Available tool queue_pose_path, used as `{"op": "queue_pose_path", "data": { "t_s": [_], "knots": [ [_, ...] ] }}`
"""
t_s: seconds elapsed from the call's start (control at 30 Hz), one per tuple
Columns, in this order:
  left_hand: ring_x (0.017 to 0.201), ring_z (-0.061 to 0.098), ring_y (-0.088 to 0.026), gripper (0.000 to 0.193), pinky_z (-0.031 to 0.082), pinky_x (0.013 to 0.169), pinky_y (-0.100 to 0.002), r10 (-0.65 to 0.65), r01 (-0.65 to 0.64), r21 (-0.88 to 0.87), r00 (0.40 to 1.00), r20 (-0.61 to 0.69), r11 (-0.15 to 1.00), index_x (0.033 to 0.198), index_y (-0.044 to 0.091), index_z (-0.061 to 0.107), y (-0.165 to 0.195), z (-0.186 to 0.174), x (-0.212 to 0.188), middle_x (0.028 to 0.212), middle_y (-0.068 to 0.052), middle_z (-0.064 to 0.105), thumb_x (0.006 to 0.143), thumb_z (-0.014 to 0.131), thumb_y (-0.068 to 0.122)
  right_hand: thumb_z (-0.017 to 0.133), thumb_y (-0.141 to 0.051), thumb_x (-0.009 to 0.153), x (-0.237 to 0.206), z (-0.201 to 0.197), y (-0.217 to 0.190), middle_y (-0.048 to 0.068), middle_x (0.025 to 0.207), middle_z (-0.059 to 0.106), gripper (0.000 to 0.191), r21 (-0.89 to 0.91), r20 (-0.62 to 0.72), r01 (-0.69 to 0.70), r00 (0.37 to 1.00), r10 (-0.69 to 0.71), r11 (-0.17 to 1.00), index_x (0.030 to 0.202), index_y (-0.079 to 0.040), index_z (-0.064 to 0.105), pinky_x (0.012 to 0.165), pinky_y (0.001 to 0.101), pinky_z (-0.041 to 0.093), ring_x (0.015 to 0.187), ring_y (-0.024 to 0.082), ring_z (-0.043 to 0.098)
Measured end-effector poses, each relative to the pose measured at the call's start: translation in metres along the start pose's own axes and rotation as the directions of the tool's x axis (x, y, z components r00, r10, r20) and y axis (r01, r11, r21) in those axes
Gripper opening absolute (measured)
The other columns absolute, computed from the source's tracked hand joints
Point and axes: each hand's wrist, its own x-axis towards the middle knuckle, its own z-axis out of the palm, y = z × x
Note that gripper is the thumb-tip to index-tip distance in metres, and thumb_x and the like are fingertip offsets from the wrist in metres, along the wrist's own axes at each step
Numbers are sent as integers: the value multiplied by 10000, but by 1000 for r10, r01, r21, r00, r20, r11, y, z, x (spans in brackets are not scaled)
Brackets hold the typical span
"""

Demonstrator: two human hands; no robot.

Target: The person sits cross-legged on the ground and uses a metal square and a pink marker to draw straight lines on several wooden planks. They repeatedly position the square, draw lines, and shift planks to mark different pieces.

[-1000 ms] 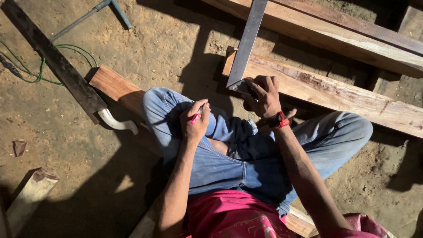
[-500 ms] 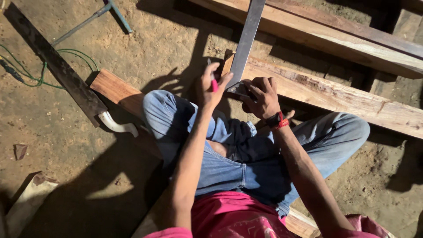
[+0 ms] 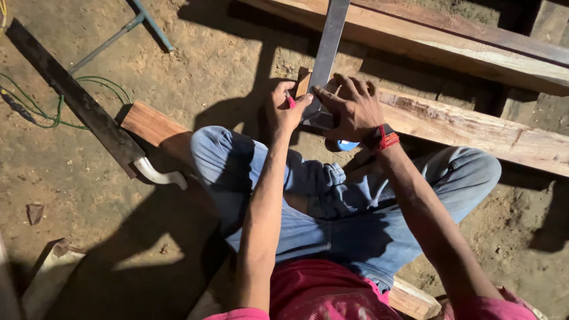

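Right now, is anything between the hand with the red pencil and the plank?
Nothing visible. The left hand holds the red pencil right at the plank end, beside the metal ruler that the right hand presses down there.

Floor here is just bare packed dirt (image 3: 195, 53), sandy brown with little clumps and pebbles. Harsh light hits it from 1 side, so there are bright patches and really dark, hard shadows. 2 long rough timber beams (image 3: 450, 41) run along the top right. A dark flat plank (image 3: 77, 101) lies diagonally on the left, with a green cable (image 3: 89, 83) looping on the ground beside it. A blue-grey metal T-shaped bar (image 3: 133, 24) sits at the top, and a pale wood offcut (image 3: 50, 275) lies bottom left.
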Motion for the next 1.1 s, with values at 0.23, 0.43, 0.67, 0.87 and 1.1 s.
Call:
{"op": "queue_pose_path", "data": {
  "t_s": [0.23,0.43,0.67,0.87,1.1],
  "knots": [
    [883,726,-177,239,574,751,-309,172,-183,103,979,111,978,1182,27,704,11,-23,5,1009,-110,758,1001,740,179,882,-561,535,3,-9,-1,151,1473,470,1060,85,107,-48,993,39,995,1520,-448,507,957,629,431,1289,443,461],
    [778,714,-246,213,554,655,-347,-14,-38,163,952,306,986,1110,14,681,34,-26,21,858,-150,734,974,635,171,877,-545,550,2,-11,-4,136,1430,498,1018,101,108,-54,993,43,993,1502,-422,536,962,617,436,1272,423,481],
    [778,758,-275,204,571,653,-363,87,-247,360,910,405,900,1070,17,736,33,-25,33,873,-170,755,925,681,150,869,-595,593,5,-11,-4,133,1400,508,968,110,103,-58,994,46,992,1489,-416,548,967,617,416,1254,410,478],
    [823,756,-286,217,580,712,-371,88,-246,293,882,462,924,1103,-8,725,16,-24,34,910,-182,755,950,655,130,860,-595,566,5,-9,-3,126,1412,506,1004,107,94,-44,995,34,993,1499,-419,532,965,612,418,1253,400,476],
    [687,717,-241,156,553,681,-386,84,-335,418,854,514,844,1038,52,734,21,-46,10,819,-128,746,950,674,164,857,-650,594,7,-9,-5,150,1375,498,965,83,152,-82,986,68,993,1475,-417,540,911,604,410,1206,427,462]
  ]
}}
